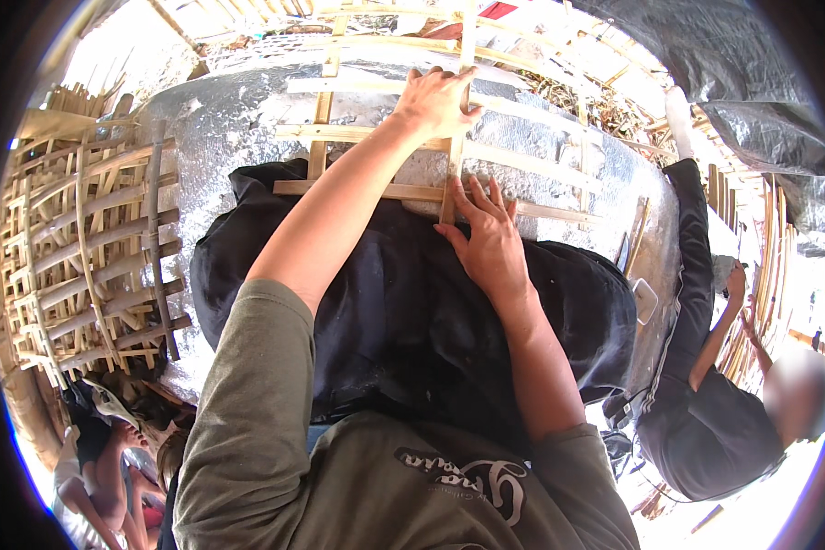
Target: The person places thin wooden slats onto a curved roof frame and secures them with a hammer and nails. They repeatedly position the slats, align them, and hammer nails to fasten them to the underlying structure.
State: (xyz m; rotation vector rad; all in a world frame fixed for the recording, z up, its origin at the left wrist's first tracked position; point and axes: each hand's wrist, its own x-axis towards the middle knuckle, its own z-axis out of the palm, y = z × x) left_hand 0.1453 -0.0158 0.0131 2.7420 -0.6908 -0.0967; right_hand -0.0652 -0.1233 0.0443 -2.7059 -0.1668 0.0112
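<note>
Over my lap lies a lattice of pale, flat bamboo or wooden strips (325, 133), with crosspieces over uprights. My left hand (434, 105) is at the far part of the middle upright strip (456, 158), its thumb and forefinger closed about it. Nearer me, my right hand (493, 234) rests by the lower end of that same strip, fingers spread over the nearest crosspiece, thumb beside the strip's end. What lies under the palms is hidden.
Silvery, worn sheeting (220, 119) spreads beneath the lattice. A woven bamboo panel (92, 247) stands at left. On the right sits another person in dark clothing (706, 431), near thin bamboo sticks (779, 238). Someone else's arm (110, 477) shows at lower left. Dark sheeting (761, 128) hangs upper right.
</note>
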